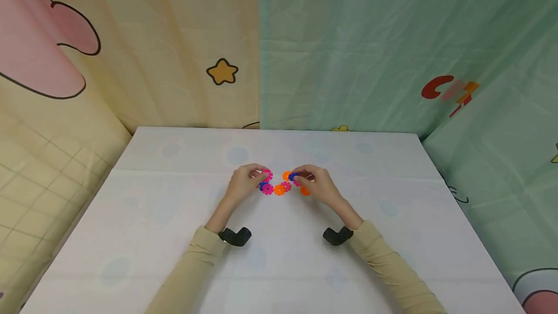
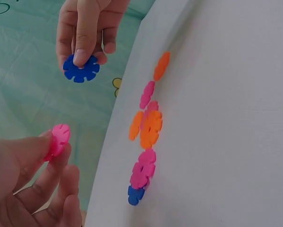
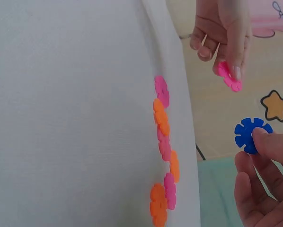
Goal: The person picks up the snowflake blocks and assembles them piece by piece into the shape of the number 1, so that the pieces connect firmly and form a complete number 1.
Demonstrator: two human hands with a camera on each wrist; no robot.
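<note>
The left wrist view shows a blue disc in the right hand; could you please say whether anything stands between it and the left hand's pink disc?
Nothing visible does: the blue disc and the pink disc are held apart, with an open gap between them. The other discs lie lower, on the white table.

I'd call this a curtained-off booth; whether a home or a studio surrounds it, I can't tell. Behind the white-covered table I see yellow fabric and green fabric, each continuing along one table side, with cartoon prints like a star.
</note>
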